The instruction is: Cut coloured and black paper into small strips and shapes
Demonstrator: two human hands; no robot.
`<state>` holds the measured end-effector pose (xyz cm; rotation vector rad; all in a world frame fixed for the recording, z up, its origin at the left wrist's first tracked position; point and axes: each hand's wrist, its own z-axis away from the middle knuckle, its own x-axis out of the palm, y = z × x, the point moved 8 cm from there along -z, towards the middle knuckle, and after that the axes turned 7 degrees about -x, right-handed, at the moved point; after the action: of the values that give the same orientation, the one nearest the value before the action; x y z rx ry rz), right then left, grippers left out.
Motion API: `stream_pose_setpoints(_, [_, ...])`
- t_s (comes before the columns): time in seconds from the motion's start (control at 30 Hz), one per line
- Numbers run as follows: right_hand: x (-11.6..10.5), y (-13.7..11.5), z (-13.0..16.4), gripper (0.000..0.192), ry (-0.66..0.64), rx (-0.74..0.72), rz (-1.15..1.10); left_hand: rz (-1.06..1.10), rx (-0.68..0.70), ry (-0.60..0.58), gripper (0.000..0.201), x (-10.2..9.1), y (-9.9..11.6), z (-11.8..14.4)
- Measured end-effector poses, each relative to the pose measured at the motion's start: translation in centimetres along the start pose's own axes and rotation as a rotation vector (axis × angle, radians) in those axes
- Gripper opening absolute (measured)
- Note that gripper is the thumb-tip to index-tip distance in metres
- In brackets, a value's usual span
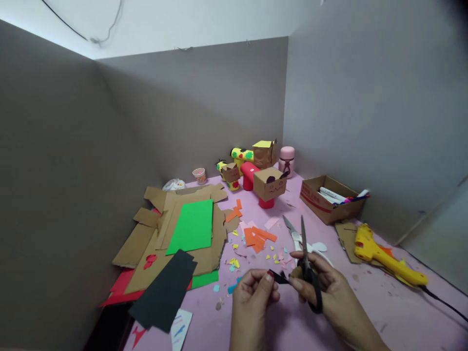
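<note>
My left hand (256, 297) pinches a small piece of black paper (280, 278) between thumb and forefinger. Black-handled scissors (306, 263) are in my right hand (321, 287), blades pointing up and away from me. The right thumb and a fingertip reach the other end of the black piece. Just beyond my hands, white-handled scissors (292, 229) lie on the pink table (281, 321). Orange paper pieces (258, 238) and small coloured scraps are scattered ahead of my left hand. Sheets of black paper (164, 292) rest further left.
Flattened cardboard (142, 243) carries a green sheet (193, 224) on the left. Cardboard animal figures with a box head (268, 184) stand at the back, near a pink flask (287, 161). A box of markers (318, 202) and a yellow glue gun (387, 258) with its cord lie right.
</note>
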<state>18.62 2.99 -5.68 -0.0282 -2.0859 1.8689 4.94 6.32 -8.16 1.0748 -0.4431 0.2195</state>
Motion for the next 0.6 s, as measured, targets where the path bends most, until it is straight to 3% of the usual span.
stream_pose_setpoints(0.17, [0.3,-0.1,-0.1,0.033,-0.052,-0.046,0.040,-0.063,-0.094,-0.068,0.038,0.5,-0.5,0.5])
stream_pose_setpoints(0.37, [0.6,-0.3,-0.7,0.033,-0.062,-0.003,0.033,-0.294,-0.068,-0.235,0.030,1.4,-1.0,1.1])
stream_pose_setpoints(0.5, [-0.2,0.0,-0.4,0.034,-0.047,0.000,0.067,-0.236,-0.023,-0.187,0.031,1.0,-0.2,1.2])
stream_pose_setpoints(0.6, [0.4,1.3,1.0,0.037,-0.218,0.032,0.102,-0.183,0.016,-0.113,0.034,0.4,0.6,1.3])
